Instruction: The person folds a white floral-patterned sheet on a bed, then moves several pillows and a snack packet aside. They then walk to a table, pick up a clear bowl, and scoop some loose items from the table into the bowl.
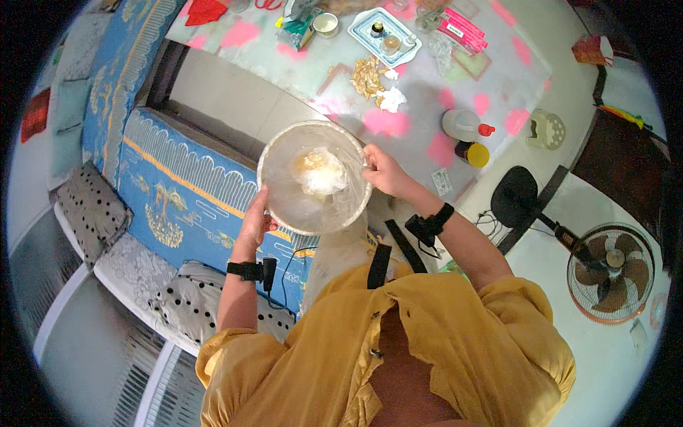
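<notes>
Both hands are gripping a round clear bin (314, 178) at centre frame: the left hand (254, 222) clamping its rim at 8 o'clock, the right hand (383, 171) at 3 o'clock. Crumpled wrappers (320, 171) are lying inside; more scraps (377, 85) are waiting on the worktop (427, 99) at 12 o'clock.

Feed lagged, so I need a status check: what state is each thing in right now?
Clear bag: held open, pale crumpled scraps inside.
Left hand: gripping the bag rim.
Right hand: gripping the opposite rim.
White bottle: lying down, red cap on.
Floor fan: upright; spinning unclear.
</notes>
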`<state>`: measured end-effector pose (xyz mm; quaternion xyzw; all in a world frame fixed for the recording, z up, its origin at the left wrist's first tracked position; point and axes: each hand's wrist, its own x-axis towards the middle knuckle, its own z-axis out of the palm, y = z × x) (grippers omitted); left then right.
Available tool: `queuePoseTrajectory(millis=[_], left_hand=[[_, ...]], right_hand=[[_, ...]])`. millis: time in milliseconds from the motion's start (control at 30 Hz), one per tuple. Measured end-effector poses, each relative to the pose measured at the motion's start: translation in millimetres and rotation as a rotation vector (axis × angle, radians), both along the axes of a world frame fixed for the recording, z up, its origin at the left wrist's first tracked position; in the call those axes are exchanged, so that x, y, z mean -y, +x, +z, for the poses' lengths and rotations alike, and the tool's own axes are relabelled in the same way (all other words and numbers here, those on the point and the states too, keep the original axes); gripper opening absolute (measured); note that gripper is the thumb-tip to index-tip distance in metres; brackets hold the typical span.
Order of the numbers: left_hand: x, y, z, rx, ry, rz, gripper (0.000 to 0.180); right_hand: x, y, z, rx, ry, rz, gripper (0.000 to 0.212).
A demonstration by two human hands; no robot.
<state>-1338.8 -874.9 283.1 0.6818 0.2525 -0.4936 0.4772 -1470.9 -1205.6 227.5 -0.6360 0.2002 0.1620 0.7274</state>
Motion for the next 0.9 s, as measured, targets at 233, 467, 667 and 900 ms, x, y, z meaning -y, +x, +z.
queuePoseTrajectory(millis=[233,467,667,900], left_hand=[[-21,20,-42,0.026,0.009,-0.134,0.035],[-42,5,-98,0.032,0.072,0.093,0.036],[-37,-9,-137,0.046,-0.006,0.2,0.037],[-26,-24,-152,0.001,-0.026,0.314,0.035]], right_hand=[[-7,30,-21,-0.153,0.042,0.024,0.03],[61,52,-110,-0.071,-0.896,-0.178,0.049],[98,57,-146,-0.171,-0.954,-0.103,0.035],[143,93,-147,-0.231,-0.896,-0.447,0.035]])
